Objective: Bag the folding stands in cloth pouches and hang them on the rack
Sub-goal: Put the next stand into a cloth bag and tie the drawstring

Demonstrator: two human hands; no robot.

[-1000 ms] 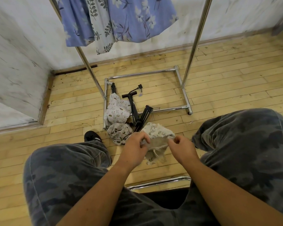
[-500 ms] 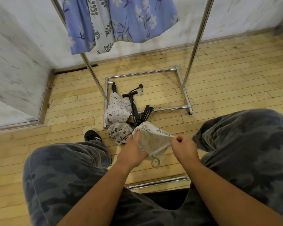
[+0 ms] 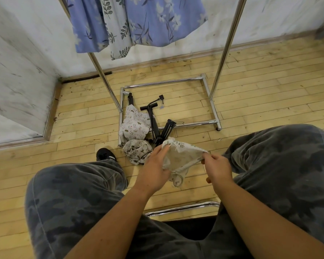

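Between my knees I hold a pale leaf-print cloth pouch (image 3: pixel 181 154) stretched open at its mouth. My left hand (image 3: pixel 153 169) grips its left edge and my right hand (image 3: pixel 216 168) pinches its right edge. A drawstring loop dangles below it. On the floor beyond lie black folding stands (image 3: pixel 157 126), their legs together. One stand (image 3: pixel 129 98) pokes out of an animal-print pouch (image 3: pixel 134 126). A second animal-print pouch (image 3: pixel 137 149) lies crumpled in front of it.
A chrome clothes rack (image 3: pixel 223 51) stands ahead, its base frame (image 3: pixel 163 82) on the wooden floor around the stands. Blue and white floral garments (image 3: pixel 138 21) hang from it. My black shoe (image 3: pixel 105 155) sits left of the pouches. A chrome chair bar (image 3: pixel 183 207) runs below my hands.
The pouch went from bunched between my hands to spread wide. My hands moved apart, stretching its mouth.
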